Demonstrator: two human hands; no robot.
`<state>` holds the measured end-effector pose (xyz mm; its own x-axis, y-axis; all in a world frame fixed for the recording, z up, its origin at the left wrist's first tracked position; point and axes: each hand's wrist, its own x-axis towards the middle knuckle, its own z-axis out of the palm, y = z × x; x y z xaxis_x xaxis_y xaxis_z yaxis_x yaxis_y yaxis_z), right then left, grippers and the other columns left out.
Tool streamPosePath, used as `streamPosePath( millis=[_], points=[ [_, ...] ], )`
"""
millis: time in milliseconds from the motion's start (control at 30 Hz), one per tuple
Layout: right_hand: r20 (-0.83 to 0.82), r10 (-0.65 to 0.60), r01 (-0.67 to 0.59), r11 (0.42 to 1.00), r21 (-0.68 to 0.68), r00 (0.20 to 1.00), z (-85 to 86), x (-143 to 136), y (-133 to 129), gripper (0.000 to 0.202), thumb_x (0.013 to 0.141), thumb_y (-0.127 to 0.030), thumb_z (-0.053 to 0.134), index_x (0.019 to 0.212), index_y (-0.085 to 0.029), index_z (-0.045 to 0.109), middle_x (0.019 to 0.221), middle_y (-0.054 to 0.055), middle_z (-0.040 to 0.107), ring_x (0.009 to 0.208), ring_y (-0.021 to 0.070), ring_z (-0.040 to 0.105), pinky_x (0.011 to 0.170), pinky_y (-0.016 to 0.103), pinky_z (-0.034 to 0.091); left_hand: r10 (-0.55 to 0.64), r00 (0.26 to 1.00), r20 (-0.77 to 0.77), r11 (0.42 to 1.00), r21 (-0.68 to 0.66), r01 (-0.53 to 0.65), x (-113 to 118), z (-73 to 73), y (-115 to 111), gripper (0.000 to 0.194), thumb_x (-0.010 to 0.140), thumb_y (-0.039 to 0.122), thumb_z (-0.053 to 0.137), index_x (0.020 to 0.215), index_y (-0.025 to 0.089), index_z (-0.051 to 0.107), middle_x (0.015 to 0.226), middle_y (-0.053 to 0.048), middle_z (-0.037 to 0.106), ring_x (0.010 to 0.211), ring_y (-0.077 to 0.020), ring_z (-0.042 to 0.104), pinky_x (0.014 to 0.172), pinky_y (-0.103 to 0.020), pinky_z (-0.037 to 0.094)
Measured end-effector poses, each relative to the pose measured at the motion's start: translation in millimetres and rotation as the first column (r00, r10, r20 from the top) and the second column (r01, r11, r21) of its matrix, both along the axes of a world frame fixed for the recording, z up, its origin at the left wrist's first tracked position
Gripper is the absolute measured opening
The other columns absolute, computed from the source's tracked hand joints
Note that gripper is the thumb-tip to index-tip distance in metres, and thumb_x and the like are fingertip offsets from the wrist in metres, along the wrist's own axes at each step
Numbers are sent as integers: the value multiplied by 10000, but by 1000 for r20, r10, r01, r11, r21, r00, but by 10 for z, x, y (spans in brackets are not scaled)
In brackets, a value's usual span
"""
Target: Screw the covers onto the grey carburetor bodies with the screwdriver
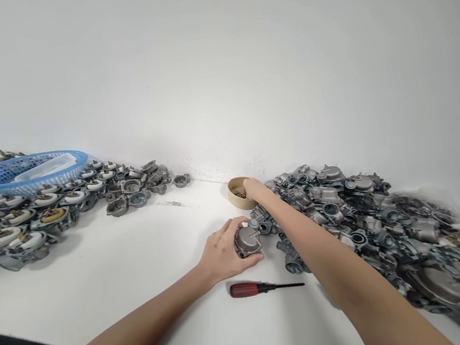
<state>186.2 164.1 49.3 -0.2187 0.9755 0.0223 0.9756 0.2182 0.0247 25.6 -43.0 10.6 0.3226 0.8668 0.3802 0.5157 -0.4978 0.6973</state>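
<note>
Farthest to the left of the left hand (223, 251), grey metal bodies topped with mostly white rings (28, 242) are ranked on the white worktop (142, 276), with a blue perforated plastic basket (59, 176) set among them. Nearer that hand, but beyond it, open grey metal cups (131, 186) are grouped. By the left hand itself a rounded grey metal housing (248, 239) is held, clasped between thumb and fingers. Just on the near side of that hand, a red-and-black-handled screwdriver (244, 290) is laid flat. Into a round tan tub (236, 200), beyond the left hand, the right hand (254, 189) is dipped; its fingertips are hidden, so whether anything is gripped cannot be told. Rightward of it, similar grey metal housings (329, 193) are heaped.
</note>
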Motion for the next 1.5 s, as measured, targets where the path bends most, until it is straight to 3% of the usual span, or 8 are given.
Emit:
streamPosePath(
  millis=[100,233,467,867,1133,1267,1400,1500],
  points=[
    [48,-21,25,996,-90,999,-16,19,-7,290,1003,-354,647,1208,-149,649,1223,114,649,1051,208,664,904,370,592,13,1000,-12,1000,28,-13,-45,50,13,654,813,581,741,1347,319,470,1291,-66,640,1145,-314,647,946,-464,534],
    [68,-23,29,995,-94,997,22,32,-42,337,994,-356,660,1237,-125,631,1233,122,642,1071,223,662,918,400,590,16,999,30,998,64,-18,-152,99,78,474,949,556,565,1334,286,503,1305,-78,619,1206,-301,604,1016,-471,508],
    [42,1,1,999,-47,999,156,120,-142,302,1005,-361,642,1218,-147,641,1221,104,651,1065,215,662,924,407,587,85,996,13,995,49,-86,-241,86,190,409,962,485,564,1305,263,535,1275,-76,631,1214,-305,566,1066,-500,451],
    [-176,53,-62,997,-41,983,199,248,-194,270,1013,-355,629,1192,-153,650,1199,89,660,1044,205,666,911,400,592,87,996,25,996,-24,-86,-230,104,188,291,1009,407,507,1256,262,556,1292,-59,635,1256,-294,532,1103,-506,406],
    [-380,88,-116,992,-52,921,301,260,-254,246,1011,-355,634,1130,-143,666,1125,74,681,980,186,677,875,376,599,109,992,58,994,-38,-107,-238,74,224,261,1013,372,516,1232,261,602,1256,-54,661,1243,-282,566,1101,-498,433],
    [-532,154,-195,981,-21,833,449,190,-565,218,990,-340,668,1016,-124,683,1008,51,709,912,170,695,847,361,606,118,976,185,993,-1,-120,-246,54,261,212,991,318,564,1169,250,655,1163,-38,723,1135,-244,646,1043,-435,491],
    [-691,256,-304,951,55,676,633,159,-1191,123,880,-261,751,856,-149,705,882,52,759,869,201,751,809,320,619,51,935,351,992,88,-87,-275,135,239,207,947,279,655,1141,225,703,1085,-36,773,944,-198,710,858,-341,555],
    [-768,316,-362,925,118,558,699,194,-1685,120,860,-292,739,833,-177,718,883,52,775,834,209,771,767,287,633,-39,885,463,995,104,-11,-276,226,158,272,897,282,751,1157,206,725,1033,-43,793,883,-187,730,780,-299,576]
  ],
)
